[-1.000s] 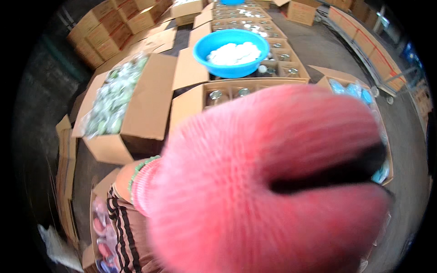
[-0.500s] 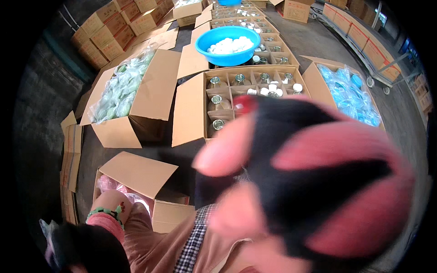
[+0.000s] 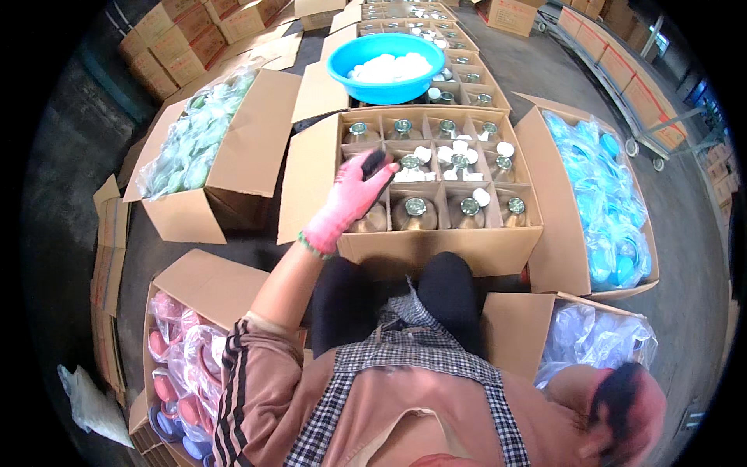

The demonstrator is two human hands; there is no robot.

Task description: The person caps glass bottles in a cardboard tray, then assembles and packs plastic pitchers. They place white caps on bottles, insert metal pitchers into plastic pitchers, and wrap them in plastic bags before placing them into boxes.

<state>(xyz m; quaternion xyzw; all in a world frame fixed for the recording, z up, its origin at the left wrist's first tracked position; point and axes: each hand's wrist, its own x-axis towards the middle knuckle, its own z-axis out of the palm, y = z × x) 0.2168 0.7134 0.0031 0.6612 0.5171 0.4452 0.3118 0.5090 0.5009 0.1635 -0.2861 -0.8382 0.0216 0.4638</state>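
My left hand (image 3: 356,193), in a pink glove with black coating, reaches over the left side of a carton of glass bottles (image 3: 443,243). Its thumb and forefinger are apart above a left compartment, whose bottle mouth the hand hides. Nothing shows in its grasp. Small white caps (image 3: 459,148) lie in several compartments among clear bottles, one of them a bottle in the front row (image 3: 415,207). At the lower right, my right hand (image 3: 626,409), gloved alike, is smeared by motion beside a carton of clear wrapped pieces (image 3: 595,342); its fingers cannot be made out.
A blue basin (image 3: 387,93) of white caps rests on the farther bottle carton. Open cartons hold green wrapped pieces (image 3: 191,144) at left, blue ones (image 3: 599,194) at right and pink ones (image 3: 187,366) near left. A loaded trolley (image 3: 607,86) stands at far right.
My left hand has gone from the lower left up to the bottle carton. My right hand, earlier large in front of the view, has dropped to the lower right, uncovering the front bottles.
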